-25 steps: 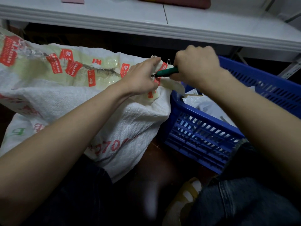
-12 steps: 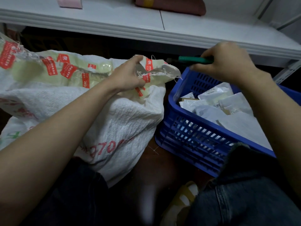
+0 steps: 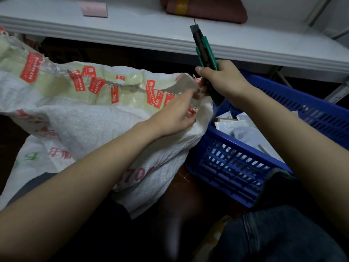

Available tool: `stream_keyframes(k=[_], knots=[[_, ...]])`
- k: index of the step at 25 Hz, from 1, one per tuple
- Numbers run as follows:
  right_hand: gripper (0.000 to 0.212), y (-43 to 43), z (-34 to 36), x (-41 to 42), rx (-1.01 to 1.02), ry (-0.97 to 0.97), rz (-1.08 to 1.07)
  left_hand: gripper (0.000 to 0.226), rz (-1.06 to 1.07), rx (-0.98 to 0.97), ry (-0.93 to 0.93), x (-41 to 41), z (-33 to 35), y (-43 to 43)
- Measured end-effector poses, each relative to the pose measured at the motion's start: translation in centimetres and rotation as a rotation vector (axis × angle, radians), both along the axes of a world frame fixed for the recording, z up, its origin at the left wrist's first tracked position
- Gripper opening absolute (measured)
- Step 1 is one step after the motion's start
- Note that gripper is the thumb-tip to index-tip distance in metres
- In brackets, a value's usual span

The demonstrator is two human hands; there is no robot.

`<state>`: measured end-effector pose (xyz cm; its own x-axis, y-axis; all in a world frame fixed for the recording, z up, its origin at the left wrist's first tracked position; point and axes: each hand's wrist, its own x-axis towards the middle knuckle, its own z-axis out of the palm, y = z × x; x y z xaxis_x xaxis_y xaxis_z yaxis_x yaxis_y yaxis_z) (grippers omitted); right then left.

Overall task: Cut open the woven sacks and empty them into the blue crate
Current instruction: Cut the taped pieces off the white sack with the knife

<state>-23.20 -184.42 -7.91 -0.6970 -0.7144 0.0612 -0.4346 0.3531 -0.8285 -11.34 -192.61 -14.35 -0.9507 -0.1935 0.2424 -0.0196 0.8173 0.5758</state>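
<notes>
A white woven sack (image 3: 90, 129) with red print lies on its side at the left, its slit top showing pale green packets with red labels (image 3: 96, 86). My left hand (image 3: 175, 116) grips the sack's torn corner next to the crate. My right hand (image 3: 222, 80) holds a green utility knife (image 3: 204, 52) upright, its dark tip pointing up toward the shelf, right beside the sack's cut edge. The blue crate (image 3: 236, 167) stands at the right and holds several white plastic packets (image 3: 243, 131).
A white shelf board (image 3: 151, 35) runs across the top, with a pink pad (image 3: 93, 8) and a dark red bundle (image 3: 205, 8) on it. A metal shelf bracket (image 3: 340, 91) is at the far right. My jeans-clad knee (image 3: 273, 235) is at the lower right on the dark floor.
My right hand turned the knife from lying level at the sack's corner to standing upright and came back close to the sack. My left hand kept hold of the torn corner.
</notes>
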Motion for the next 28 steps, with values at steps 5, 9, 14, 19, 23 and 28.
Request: stream_keyframes(k=[5,9,14,19,23,28], knots=[[0.033,-3.3,-0.7,1.2,0.091,0.005,0.093,0.037,0.011,-0.185,0.041,3.6,1.7,-2.2],[0.029,-5.8,-1.4,2.7,0.237,0.167,0.139,0.032,0.418,-0.322,0.063,6.0,2.5,-6.8],[0.034,-8.7,-2.2,4.1,0.251,0.005,0.174,0.030,0.556,-0.315,-0.089,7.5,2.0,-9.5],[0.069,-9.0,-2.8,4.9,0.348,-0.173,0.095,0.033,0.553,-0.331,-0.219,7.8,1.7,-10.3],[0.043,-9.0,-3.6,4.5,0.063,-0.360,-0.011,0.051,0.452,-0.304,-0.269,7.3,1.6,-9.8],[0.021,-7.3,-3.0,3.5,0.002,-0.363,0.071,0.050,0.398,-0.162,-0.156,5.9,2.0,-9.2]])
